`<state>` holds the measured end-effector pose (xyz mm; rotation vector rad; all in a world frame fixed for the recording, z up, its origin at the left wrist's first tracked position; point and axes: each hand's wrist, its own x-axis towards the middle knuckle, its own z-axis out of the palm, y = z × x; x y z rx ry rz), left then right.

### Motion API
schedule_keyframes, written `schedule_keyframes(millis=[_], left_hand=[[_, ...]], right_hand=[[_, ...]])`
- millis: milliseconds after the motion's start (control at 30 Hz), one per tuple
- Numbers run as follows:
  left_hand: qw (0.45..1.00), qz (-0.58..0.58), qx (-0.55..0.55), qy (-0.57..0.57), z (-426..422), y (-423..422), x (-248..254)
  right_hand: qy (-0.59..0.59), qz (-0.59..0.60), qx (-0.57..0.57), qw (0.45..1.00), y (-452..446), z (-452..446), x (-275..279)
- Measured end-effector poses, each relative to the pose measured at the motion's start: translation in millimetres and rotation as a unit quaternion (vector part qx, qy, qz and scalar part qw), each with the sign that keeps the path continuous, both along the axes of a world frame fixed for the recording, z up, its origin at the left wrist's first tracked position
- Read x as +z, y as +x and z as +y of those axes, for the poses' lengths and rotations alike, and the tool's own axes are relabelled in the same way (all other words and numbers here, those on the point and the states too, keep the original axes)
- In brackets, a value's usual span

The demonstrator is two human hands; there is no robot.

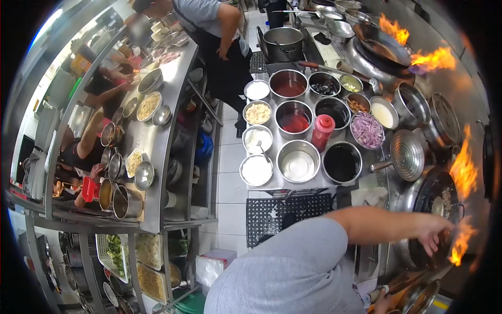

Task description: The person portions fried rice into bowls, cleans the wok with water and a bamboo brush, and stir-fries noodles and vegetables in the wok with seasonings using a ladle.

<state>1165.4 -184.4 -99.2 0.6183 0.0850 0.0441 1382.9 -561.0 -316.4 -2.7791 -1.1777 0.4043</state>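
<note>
Wok (pixel 427 194) under one of the hands (pixel 432 235)

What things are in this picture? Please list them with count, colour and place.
Woks: at least two, dark, on right.
Flames: several, orange, beside the woks.
Squeeze bottle: one, red, among central containers.
White-filled bowls: three, white, central group's left edge.
Sliced onions: one bowl, purple, right of bottle.
Perforated ladle: one, silver, right of onions.
Prep counter: one, silver, left.
Floor mats: two, black, aisle.
Other vessels: many, mostly silver, throughout.
Other people: several, mixed clothing, left and top.
Sleeve: one, grey, bottom.
Left hand: one, bare, at near wok.
Right hand: one, bare, bottom.
</note>
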Motion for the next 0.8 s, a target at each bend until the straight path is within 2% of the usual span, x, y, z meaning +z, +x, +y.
schedule_keyframes(millis=[100, 167, 200, 233, 267, 300, 333, 400, 500, 533, 567, 600, 633, 667, 700, 733, 767, 800], left_hand=[[0.998, 0.049, -0.024, 0.037, 53, 8, -9], [0.976, 0.133, -0.02, 0.169, 73, -30, 19], [0.948, 0.174, -0.08, 0.254, 92, -18, 10], [0.897, 0.219, -0.149, 0.354, 114, -4, -4], [0.803, 0.255, -0.218, 0.493, 134, 15, -13], [0.597, 0.245, -0.283, 0.71, 130, 25, 8], [0.336, 0.21, -0.321, 0.86, 125, 30, 16], [0.326, 0.298, -0.15, 0.885, 109, 23, 8], [0.295, 0.327, 0.003, 0.898, 119, 42, -40], [0.285, 0.317, 0.037, 0.904, 116, 46, -44], [0.305, 0.299, 0.039, 0.903, 115, 53, -46], [0.325, 0.282, 0.041, 0.902, 109, 50, -34], [0.319, 0.266, 0.027, 0.909, 101, 41, -23], [0.312, 0.251, 0.014, 0.916, 98, 30, -13], [0.275, 0.236, -0.012, 0.932, 109, 14, 1], [0.401, 0.247, 0.0, 0.882, 160, 12, -18], [0.382, 0.171, 0.01, 0.908, 193, 19, -37], [0.38, 0.185, 0.028, 0.906, 186, 14, -32]], right_hand=[[0.102, 0.097, 0.003, 0.99, -61, 13, 27], [0.131, 0.084, -0.016, 0.988, -64, 19, 25], [0.145, 0.077, -0.026, 0.986, -66, 19, 22], [0.129, 0.106, -0.066, 0.984, -67, 24, 26], [0.113, 0.134, -0.106, 0.979, -72, 28, 29], [0.096, 0.162, -0.146, 0.971, -73, 25, 30], [0.145, 0.26, -0.172, 0.939, -65, 11, 29], [0.237, 0.444, -0.215, 0.837, -52, -11, 47], [0.417, 0.395, -0.035, 0.818, -107, -49, 128], [0.429, 0.293, -0.012, 0.854, -104, -49, 141], [0.435, 0.188, 0.011, 0.88, -101, -47, 151], [0.435, 0.08, 0.034, 0.896, -97, -40, 161], [0.429, -0.029, 0.056, 0.901, -92, -27, 169], [0.468, 0.112, 0.015, 0.876, -89, -24, 181], [0.508, 0.239, -0.041, 0.827, -94, -15, 200], [0.491, 0.331, -0.068, 0.803, -82, 15, 214], [0.469, 0.417, -0.106, 0.771, -78, 56, 235], [0.444, 0.49, -0.148, 0.735, -73, 96, 255]])
